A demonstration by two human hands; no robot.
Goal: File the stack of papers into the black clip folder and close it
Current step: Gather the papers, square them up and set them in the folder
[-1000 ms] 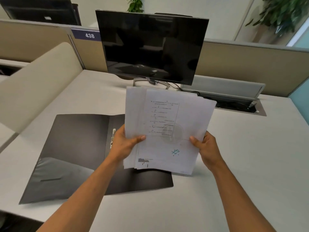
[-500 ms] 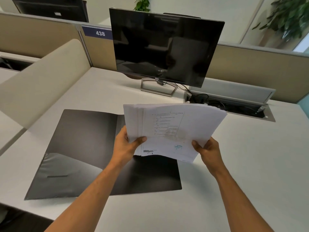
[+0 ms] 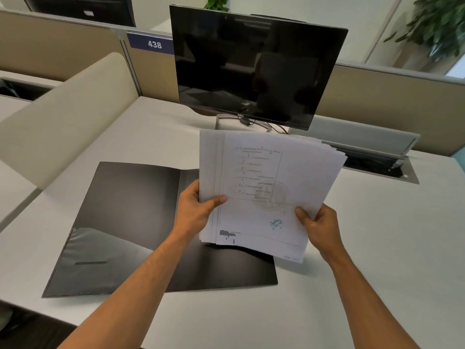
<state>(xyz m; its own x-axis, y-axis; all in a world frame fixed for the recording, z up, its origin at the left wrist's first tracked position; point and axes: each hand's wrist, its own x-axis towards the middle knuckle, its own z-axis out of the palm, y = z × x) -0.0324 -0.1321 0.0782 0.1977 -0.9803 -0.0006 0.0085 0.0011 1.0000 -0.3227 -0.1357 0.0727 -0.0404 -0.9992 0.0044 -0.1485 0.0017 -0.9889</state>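
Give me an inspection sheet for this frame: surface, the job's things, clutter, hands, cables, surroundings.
Surface: pale desk, bare around the work.
Job's things: black clip folder lies open flat on the desk; stack of papers is held up above its right half, sheets fanned and uneven, not yet filed.
Clutter: nothing seen.
Hands: left hand grips the stack's left edge; right hand grips its lower right edge.
Cables: dark cables run behind the monitor stand toward the open cable tray.
Surroundings: dark monitor, beige partition with a sign reading 438, plants behind.
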